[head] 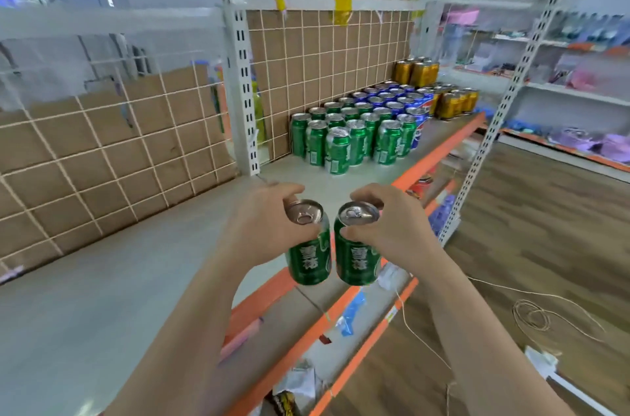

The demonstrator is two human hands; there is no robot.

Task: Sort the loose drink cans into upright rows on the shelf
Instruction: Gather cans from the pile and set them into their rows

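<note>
Your left hand [262,223] grips the top of the left green can [308,260], and your right hand [392,223] grips the top of the right green can [356,262]. Both cans hang upright, side by side, over the shelf's [163,252] orange front edge. Farther along it stand green rows [341,139], then blue cans [392,102], then gold cans [417,73].

One wide-angle head-worn view, forward and down, close over the shelf [136,262], its far end upper right.
</note>
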